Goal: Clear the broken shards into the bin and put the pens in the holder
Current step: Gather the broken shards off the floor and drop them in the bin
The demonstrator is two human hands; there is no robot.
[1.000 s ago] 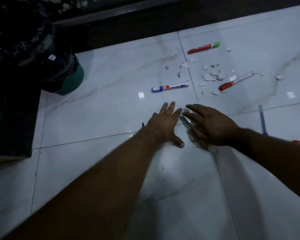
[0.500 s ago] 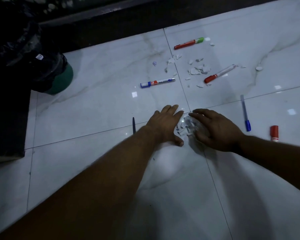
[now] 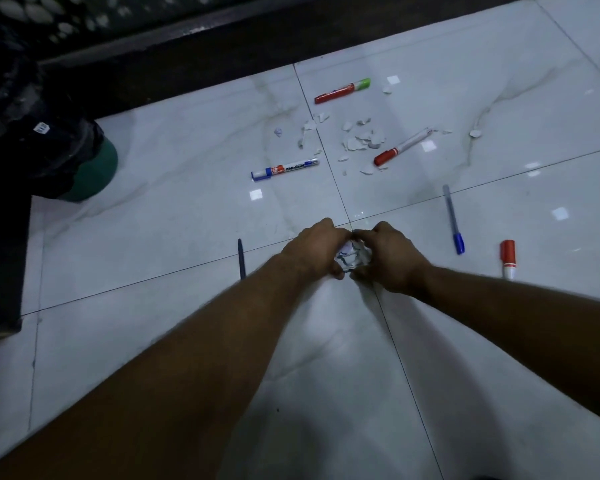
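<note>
My left hand (image 3: pixel 314 249) and my right hand (image 3: pixel 390 256) are cupped together on the floor, fingers curled round a small heap of white shards (image 3: pixel 352 256). Farther off lie more scattered shards (image 3: pixel 361 142). Around them lie a blue-capped whiteboard marker (image 3: pixel 284 169), a red marker with a green cap (image 3: pixel 342 91) and a white marker with a red cap (image 3: pixel 400 147). A blue ballpoint pen (image 3: pixel 452 220) and a red-capped marker (image 3: pixel 508 259) lie to my right. A dark pen (image 3: pixel 241 258) lies left of my left wrist.
A green bin lined with a black bag (image 3: pixel 84 161) stands at the far left on the glossy white tile floor (image 3: pixel 187 220). A dark ledge (image 3: pixel 187 57) runs along the back, and a dark block (image 3: pixel 0 265) borders the left edge.
My hands were flat on the floor with fingers spread, sweeping shards together. Now their fingers have curled inward and closed round the heap between them.
</note>
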